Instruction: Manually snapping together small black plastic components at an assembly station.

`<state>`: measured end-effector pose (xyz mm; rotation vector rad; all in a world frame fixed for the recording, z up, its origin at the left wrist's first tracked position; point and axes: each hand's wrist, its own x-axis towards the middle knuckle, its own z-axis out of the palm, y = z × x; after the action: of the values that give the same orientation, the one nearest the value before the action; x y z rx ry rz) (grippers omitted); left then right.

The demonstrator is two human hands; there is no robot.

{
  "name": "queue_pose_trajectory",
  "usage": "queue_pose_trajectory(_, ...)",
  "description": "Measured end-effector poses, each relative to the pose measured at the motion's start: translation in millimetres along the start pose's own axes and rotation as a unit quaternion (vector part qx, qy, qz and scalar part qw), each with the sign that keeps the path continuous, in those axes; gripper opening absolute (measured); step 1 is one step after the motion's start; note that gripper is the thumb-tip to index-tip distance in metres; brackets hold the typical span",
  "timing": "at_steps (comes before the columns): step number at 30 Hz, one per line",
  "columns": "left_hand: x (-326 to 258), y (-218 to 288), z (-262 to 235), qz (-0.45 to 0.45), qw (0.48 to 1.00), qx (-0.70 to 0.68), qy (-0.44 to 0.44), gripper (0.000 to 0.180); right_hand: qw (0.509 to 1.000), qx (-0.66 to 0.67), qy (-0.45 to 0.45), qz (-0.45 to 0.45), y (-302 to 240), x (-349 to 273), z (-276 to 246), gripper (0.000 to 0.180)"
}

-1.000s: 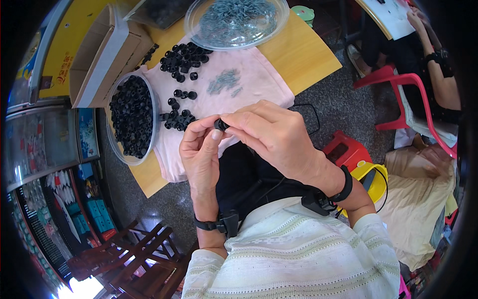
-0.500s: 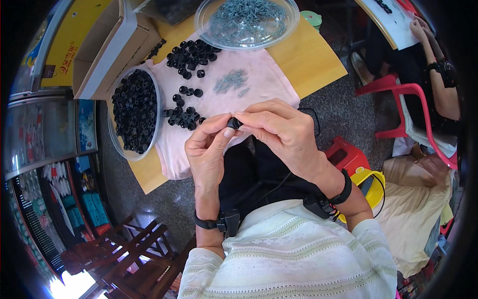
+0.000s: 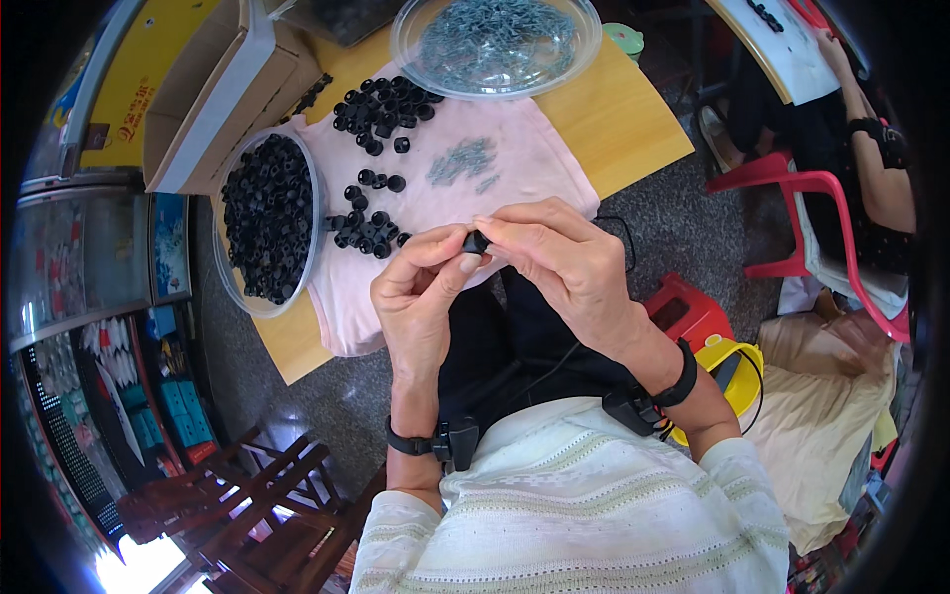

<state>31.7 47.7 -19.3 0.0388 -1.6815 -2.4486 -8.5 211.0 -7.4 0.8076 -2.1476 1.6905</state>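
Observation:
A small round black plastic part (image 3: 475,242) is pinched between both hands over my lap, at the near edge of a pink cloth (image 3: 529,148). My left hand (image 3: 421,287) grips it between thumb and fingertips. The thumb and forefinger of my right hand (image 3: 564,262) close on its right side; whether they also hold a smaller piece is hidden. Beyond my left hand lie loose black parts (image 3: 368,234), with a bigger heap of black parts (image 3: 384,107) farther back. Thin grey pieces (image 3: 463,162) are spread on the cloth to their right.
A clear tub (image 3: 319,198) full of black parts stands left, and a clear bowl (image 3: 396,49) of grey pieces at the back. An open cardboard box (image 3: 203,109) is behind the tub. On the right are a red stool (image 3: 683,309), yellow container (image 3: 749,388) and a seated person's arm (image 3: 881,168).
The black part has turned slightly in my fingers and shows more of its side. Both hands stay close together, nearly in place. The seated person's hand at right has shifted.

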Motion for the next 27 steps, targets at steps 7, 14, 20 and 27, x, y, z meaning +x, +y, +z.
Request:
queue_pose_trajectory(7, 0.3, 3.3, 0.4, 0.003, 1.000, 0.013, 0.002, 0.024, 1.000, 0.018, 0.017, 0.006, -1.0, -0.8, 2.5, 0.028)
queue_pose_trajectory(14, 0.8, 0.1, 1.0, 0.001, 1.000, -0.003, 0.004, 0.021, 1.000, 0.005, 0.002, 0.012, -0.9, -2.7, 4.2, 0.029)
queue_pose_trajectory(20, 1.6, -2.0, 6.8, -0.018, 0.999, -0.032, 0.031, 0.020, 0.999, -0.003, 0.017, 0.034, -3.8, -4.2, 11.4, 0.038)
queue_pose_trajectory(27, 0.6, -7.2, 9.8, -0.057, 0.995, -0.062, 0.059, 0.017, 0.999, -0.044, 0.025, 0.018, 6.1, -3.2, 14.3, 0.039)
